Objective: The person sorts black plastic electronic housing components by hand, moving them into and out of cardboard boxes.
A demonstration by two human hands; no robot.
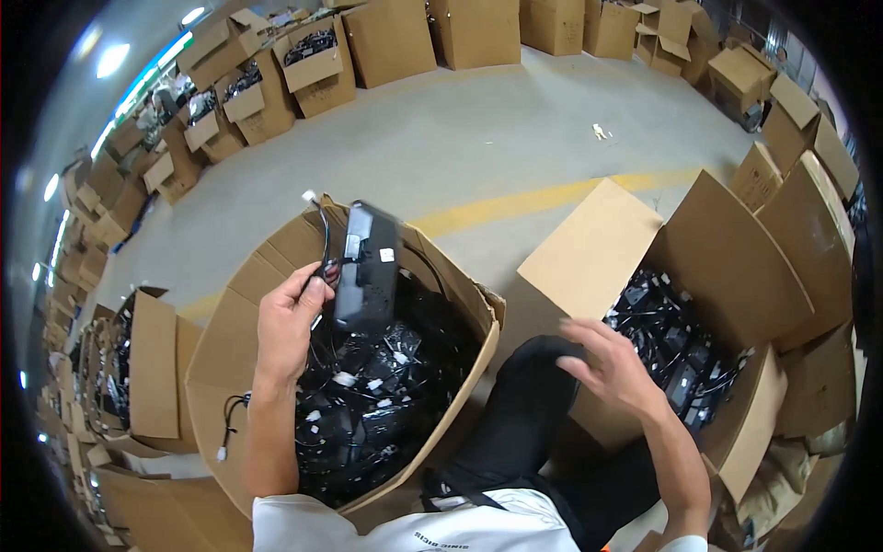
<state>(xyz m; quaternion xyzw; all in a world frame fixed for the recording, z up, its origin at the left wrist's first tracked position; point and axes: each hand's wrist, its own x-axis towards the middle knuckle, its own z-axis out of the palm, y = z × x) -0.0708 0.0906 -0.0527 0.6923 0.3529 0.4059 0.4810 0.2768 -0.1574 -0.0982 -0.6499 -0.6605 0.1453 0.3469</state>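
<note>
My left hand (292,317) is closed on the cable of a black rectangular electronic unit (368,271), which hangs beside it. The unit carries a small white label, and a white plug (310,196) sticks up at the cable's end. Below it is a large open cardboard box (235,354) holding many black units with cables and white connectors (382,396). My right hand (612,363) is in the air above my knee, fingers apart and holding nothing. Just past it stands a second open carton (589,248) with more black units (690,368) inside.
At the left stands another open box (154,363) with cables. Tall cardboard flaps (736,248) rise at the right. Rows of cartons (391,41) line the far side, beyond a grey floor with a yellow stripe (515,204). A small scrap (601,132) lies on the floor.
</note>
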